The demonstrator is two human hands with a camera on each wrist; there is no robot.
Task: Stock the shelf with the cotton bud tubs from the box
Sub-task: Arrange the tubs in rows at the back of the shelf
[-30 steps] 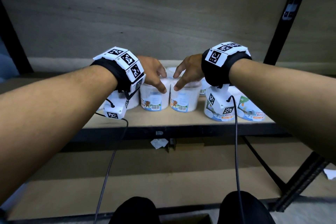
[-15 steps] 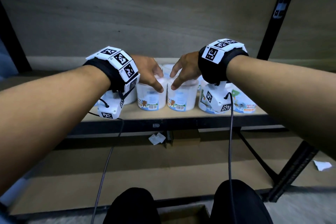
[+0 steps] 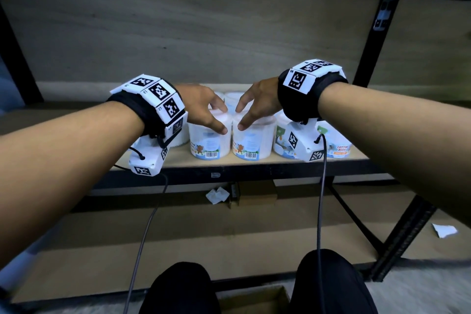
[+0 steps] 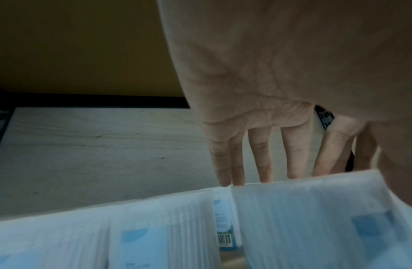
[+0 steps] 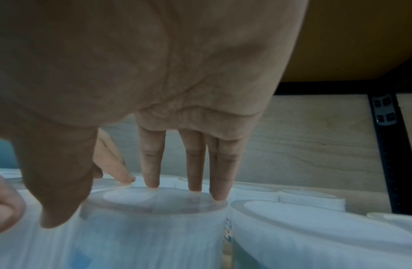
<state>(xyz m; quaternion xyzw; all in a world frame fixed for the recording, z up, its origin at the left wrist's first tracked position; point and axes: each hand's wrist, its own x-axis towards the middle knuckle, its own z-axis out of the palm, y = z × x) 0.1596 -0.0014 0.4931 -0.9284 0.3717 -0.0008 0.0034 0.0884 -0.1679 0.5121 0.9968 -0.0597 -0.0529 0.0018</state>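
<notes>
My left hand (image 3: 201,104) sits spread over the left front cotton bud tub (image 3: 209,139), fingers straight, thumb tip on its rim; nothing is clasped. My right hand (image 3: 257,103) mirrors it over the right front cotton bud tub (image 3: 252,141). From the right wrist view the fingertips (image 5: 195,185) land on the far rim of that clear lid, thumb down the near side, fingers extended, not curled round it. Both tubs stand upright, touching each other, near the front edge of the shelf (image 3: 229,162), about mid-width. More tubs stand behind and either side, one at right reading Cotton Buds (image 3: 340,148). The cardboard box (image 3: 254,299) shows between my knees.
</notes>
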